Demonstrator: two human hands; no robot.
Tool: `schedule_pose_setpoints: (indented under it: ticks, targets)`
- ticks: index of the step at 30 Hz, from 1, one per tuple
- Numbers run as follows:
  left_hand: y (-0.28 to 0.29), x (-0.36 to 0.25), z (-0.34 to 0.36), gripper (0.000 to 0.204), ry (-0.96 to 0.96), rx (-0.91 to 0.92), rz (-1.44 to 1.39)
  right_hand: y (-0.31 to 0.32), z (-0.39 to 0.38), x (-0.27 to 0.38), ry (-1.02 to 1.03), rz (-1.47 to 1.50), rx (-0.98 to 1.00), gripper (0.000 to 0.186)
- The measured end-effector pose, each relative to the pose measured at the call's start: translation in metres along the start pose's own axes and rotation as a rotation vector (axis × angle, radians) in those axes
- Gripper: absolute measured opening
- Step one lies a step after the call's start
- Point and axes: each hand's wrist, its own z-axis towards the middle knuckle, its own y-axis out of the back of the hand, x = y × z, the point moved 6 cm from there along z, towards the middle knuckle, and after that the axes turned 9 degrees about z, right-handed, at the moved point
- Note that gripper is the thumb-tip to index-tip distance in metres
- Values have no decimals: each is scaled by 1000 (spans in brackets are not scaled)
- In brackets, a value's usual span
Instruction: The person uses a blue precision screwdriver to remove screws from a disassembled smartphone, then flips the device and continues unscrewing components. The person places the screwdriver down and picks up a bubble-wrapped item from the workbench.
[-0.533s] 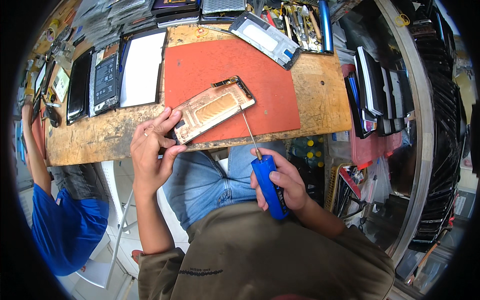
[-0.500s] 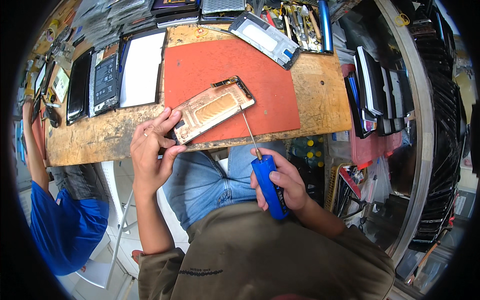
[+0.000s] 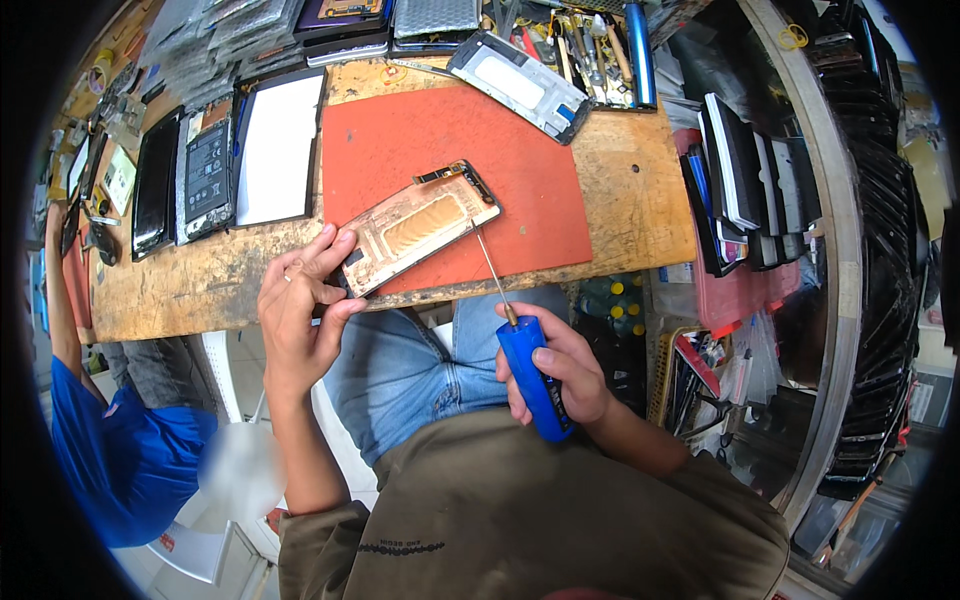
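My left hand (image 3: 302,300) pinches the lower left end of a phone screen panel (image 3: 425,228), its copper-coloured back facing up. A dark flex cable (image 3: 435,176) sticks out at the panel's far end. The panel is tilted over the near edge of a red mat (image 3: 540,190). In my right hand (image 3: 565,370) is a blue handheld power tool (image 3: 535,385), wrapped by the fingers. From it a thin metal rod (image 3: 492,268) reaches up, its tip at the panel's near right edge. Whether the tip touches the panel is hard to tell.
A bare phone frame (image 3: 520,88) lies at the mat's far right, by a box of hand tools (image 3: 595,50). Left on the wooden bench (image 3: 640,210) are a phone with exposed battery (image 3: 207,165) and a white panel (image 3: 278,140). A person in blue (image 3: 130,450) works at left.
The view has shifted slightly, so the bench sits a little lower and further left. Both hands keep their holds, with the rod tip still by the panel's edge. The person in blue has leaned over.
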Motion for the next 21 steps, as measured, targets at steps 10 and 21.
schedule_pose_setpoints:
  ticks: [10, 21]
  targets:
    - [5, -1, 1, 32, 16, 48, -15, 0, -9, -4, -18, -24, 48, 67]
    - [29, -27, -9, 22, 198, -70, 16, -10, -16, -15, -153, -204, 193, 64]
